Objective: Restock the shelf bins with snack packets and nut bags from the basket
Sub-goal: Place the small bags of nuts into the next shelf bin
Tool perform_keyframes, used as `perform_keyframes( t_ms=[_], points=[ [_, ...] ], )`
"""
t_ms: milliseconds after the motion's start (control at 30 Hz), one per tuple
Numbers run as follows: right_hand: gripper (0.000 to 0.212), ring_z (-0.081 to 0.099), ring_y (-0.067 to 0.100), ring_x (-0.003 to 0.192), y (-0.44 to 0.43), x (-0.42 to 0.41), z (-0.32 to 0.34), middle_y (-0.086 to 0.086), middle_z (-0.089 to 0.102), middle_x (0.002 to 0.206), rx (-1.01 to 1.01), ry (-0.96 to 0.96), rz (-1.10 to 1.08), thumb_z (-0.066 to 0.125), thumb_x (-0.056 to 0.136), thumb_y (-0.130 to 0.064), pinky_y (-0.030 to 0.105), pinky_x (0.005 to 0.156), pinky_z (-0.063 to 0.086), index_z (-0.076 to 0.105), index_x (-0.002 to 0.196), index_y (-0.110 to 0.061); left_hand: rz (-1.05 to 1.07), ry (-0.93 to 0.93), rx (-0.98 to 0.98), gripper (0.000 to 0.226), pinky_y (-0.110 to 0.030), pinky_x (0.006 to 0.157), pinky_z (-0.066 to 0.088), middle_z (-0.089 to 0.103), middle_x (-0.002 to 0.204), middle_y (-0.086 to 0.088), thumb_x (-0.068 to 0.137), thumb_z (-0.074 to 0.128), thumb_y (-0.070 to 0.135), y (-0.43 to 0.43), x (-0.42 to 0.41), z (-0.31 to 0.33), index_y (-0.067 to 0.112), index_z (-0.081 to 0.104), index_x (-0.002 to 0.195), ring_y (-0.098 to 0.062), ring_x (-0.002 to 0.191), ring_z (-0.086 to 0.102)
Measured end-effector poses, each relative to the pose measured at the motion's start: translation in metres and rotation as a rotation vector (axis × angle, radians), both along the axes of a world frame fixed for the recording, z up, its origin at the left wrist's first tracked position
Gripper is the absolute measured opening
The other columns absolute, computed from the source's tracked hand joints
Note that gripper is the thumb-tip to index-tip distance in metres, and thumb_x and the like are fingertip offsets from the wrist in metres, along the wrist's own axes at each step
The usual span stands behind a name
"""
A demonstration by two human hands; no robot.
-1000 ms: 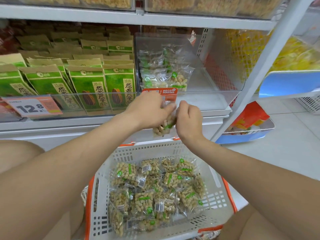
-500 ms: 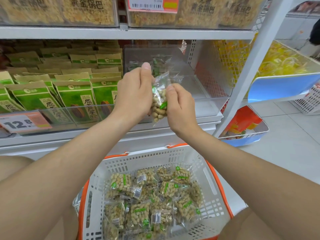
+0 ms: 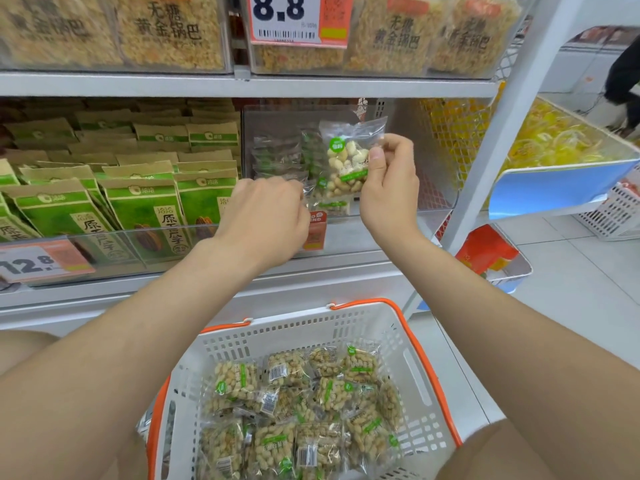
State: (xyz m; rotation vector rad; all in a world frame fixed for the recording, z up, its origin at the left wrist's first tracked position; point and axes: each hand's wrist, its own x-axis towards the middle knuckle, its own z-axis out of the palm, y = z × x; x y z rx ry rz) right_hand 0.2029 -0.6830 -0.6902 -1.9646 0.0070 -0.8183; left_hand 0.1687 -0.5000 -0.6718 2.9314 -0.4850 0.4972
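Note:
My right hand (image 3: 389, 183) pinches a clear nut bag (image 3: 348, 157) by its right edge and holds it upright in front of the clear shelf bin (image 3: 401, 216). Several nut bags (image 3: 277, 157) stand at the back left of that bin. My left hand (image 3: 266, 216) reaches over the bin's front wall, fingers curled down at a low bag (image 3: 329, 206); whether it grips that bag is hidden. Below, a white basket (image 3: 419, 372) with orange handles holds several nut bags (image 3: 298, 410).
Green seed packets (image 3: 145, 209) fill the bin to the left, behind a 12.8 price tag (image 3: 38, 261). The shelf above carries rice-cracker bags (image 3: 166, 29) and an 8.8 tag (image 3: 298, 19). A white upright post (image 3: 502, 133) stands right. Yellow goods (image 3: 568, 140) fill a side bin.
Both hands rose from above the basket to the bin with one nut bag. The left hand let go of it and dropped to the bin's front; the right hand alone holds it.

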Motion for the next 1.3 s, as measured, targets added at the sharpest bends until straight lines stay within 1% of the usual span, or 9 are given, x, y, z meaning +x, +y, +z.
perform_keyframes(
  t_ms=[100, 233, 333, 567, 833, 1033, 1133, 1233, 1300],
  points=[
    [0.022, 0.056, -0.008, 0.079, -0.007, 0.006, -0.003, -0.012, 0.059, 0.092, -0.035, 0.055, 0.006, 0.048, 0.109, -0.019, 0.01, 0.067, 0.038, 0.053, 0.129, -0.013, -0.006, 0.006, 0.054, 0.03, -0.044, 0.085, 0.041, 0.071, 0.092, -0.009, 0.103, 0.037, 0.027, 0.0, -0.001, 0.0, 0.015, 0.065, 0.105, -0.032, 0.075, 0.056],
    [0.048, 0.059, 0.019, 0.094, -0.006, 0.015, -0.011, 0.003, 0.062, 0.105, -0.254, 0.188, 0.053, 0.052, 0.101, -0.003, 0.034, 0.082, 0.044, 0.046, 0.146, -0.017, -0.041, 0.022, 0.037, 0.036, -0.047, 0.092, 0.047, 0.069, 0.11, -0.009, 0.102, 0.036, 0.03, 0.005, 0.003, -0.005, 0.014, 0.067, 0.111, -0.034, 0.099, 0.062],
    [0.07, 0.052, 0.026, 0.093, -0.001, 0.02, -0.014, 0.01, 0.055, 0.11, -0.496, 0.305, 0.119, 0.05, 0.092, 0.006, 0.038, 0.076, 0.038, 0.036, 0.155, -0.022, -0.05, 0.051, 0.059, 0.035, -0.047, 0.099, 0.044, 0.066, 0.122, -0.009, 0.104, 0.038, 0.03, 0.005, 0.004, -0.007, 0.014, 0.065, 0.119, -0.034, 0.11, 0.06],
    [0.053, 0.064, 0.023, 0.072, -0.004, 0.021, 0.003, 0.004, 0.064, 0.08, -0.472, 0.53, 0.227, 0.063, 0.081, -0.013, 0.03, 0.054, 0.045, 0.05, 0.13, -0.029, -0.046, 0.057, 0.11, 0.033, -0.046, 0.097, 0.041, 0.063, 0.122, -0.009, 0.106, 0.034, 0.03, 0.003, 0.004, -0.006, 0.015, 0.06, 0.12, -0.034, 0.105, 0.062],
    [0.046, 0.064, 0.027, 0.1, -0.021, 0.027, 0.014, 0.013, 0.066, 0.1, -0.247, 0.535, 0.192, 0.076, 0.084, -0.007, 0.048, 0.074, 0.061, 0.049, 0.117, -0.024, -0.052, 0.054, 0.123, 0.031, -0.046, 0.096, 0.041, 0.062, 0.12, -0.008, 0.107, 0.033, 0.03, 0.004, 0.004, -0.006, 0.016, 0.059, 0.118, -0.033, 0.103, 0.062],
    [0.041, 0.054, 0.025, 0.089, -0.013, 0.03, 0.005, 0.005, 0.054, 0.103, -0.414, 0.542, 0.157, 0.073, 0.08, -0.006, 0.035, 0.066, 0.045, 0.053, 0.113, -0.016, -0.046, 0.055, 0.128, 0.031, -0.046, 0.097, 0.042, 0.062, 0.123, -0.009, 0.107, 0.033, 0.03, 0.002, 0.003, -0.006, 0.016, 0.058, 0.12, -0.033, 0.105, 0.061],
    [0.066, 0.048, 0.024, 0.099, -0.01, 0.034, 0.006, 0.012, 0.048, 0.127, -0.409, 0.614, 0.12, 0.086, 0.076, -0.022, 0.032, 0.081, 0.043, 0.044, 0.128, -0.016, -0.048, 0.06, 0.125, 0.032, -0.047, 0.099, 0.043, 0.061, 0.125, -0.009, 0.107, 0.033, 0.03, 0.002, 0.003, -0.006, 0.016, 0.058, 0.122, -0.033, 0.107, 0.06],
    [0.115, 0.052, 0.027, 0.109, -0.009, 0.039, 0.012, 0.014, 0.048, 0.141, -0.373, 0.745, 0.167, 0.093, 0.074, -0.028, 0.035, 0.091, 0.048, 0.013, 0.156, -0.014, -0.054, 0.061, 0.113, 0.032, -0.047, 0.099, 0.043, 0.061, 0.126, -0.01, 0.107, 0.034, 0.03, 0.002, 0.003, -0.006, 0.015, 0.058, 0.123, -0.033, 0.109, 0.06],
    [0.136, 0.054, 0.029, 0.125, -0.007, 0.042, 0.014, 0.013, 0.043, 0.152, -0.317, 0.804, 0.178, 0.096, 0.07, -0.031, 0.035, 0.101, 0.048, -0.001, 0.163, -0.015, -0.057, 0.057, 0.115, 0.032, -0.047, 0.097, 0.044, 0.061, 0.126, -0.01, 0.106, 0.034, 0.029, 0.001, 0.004, -0.006, 0.015, 0.057, 0.122, -0.034, 0.108, 0.06]
  ],
)
